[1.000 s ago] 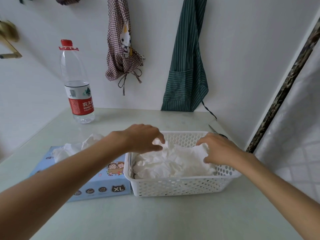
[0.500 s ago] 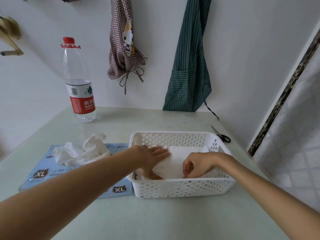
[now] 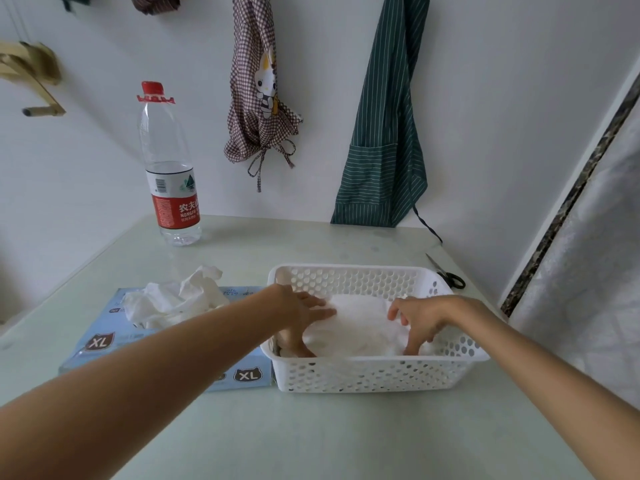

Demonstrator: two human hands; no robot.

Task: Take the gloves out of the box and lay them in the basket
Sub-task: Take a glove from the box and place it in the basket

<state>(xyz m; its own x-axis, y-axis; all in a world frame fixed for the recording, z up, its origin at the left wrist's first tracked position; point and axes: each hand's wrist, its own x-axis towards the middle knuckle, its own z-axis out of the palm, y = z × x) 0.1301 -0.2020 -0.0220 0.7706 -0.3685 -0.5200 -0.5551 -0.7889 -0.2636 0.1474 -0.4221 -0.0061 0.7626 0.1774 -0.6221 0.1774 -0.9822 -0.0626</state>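
Observation:
A white perforated basket (image 3: 363, 377) stands on the table with a pile of white gloves (image 3: 360, 327) inside. My left hand (image 3: 301, 317) lies flat on the left side of that pile, fingers straight, thumb down by the basket wall. My right hand (image 3: 420, 318) presses into the right side of the pile with spread, bent fingers. Left of the basket lies the light-blue glove box (image 3: 107, 341) marked XL. More white gloves (image 3: 173, 299) stick out of its top opening.
A water bottle (image 3: 169, 168) with a red cap stands at the back left. Black scissors (image 3: 448, 275) lie behind the basket's right corner. Two aprons (image 3: 381, 133) hang on the wall. The table's right edge runs close to the basket.
Both hands have gone down into the basket and flattened the glove pile. My right hand has moved from the basket's right rim towards its middle and now spreads its fingers.

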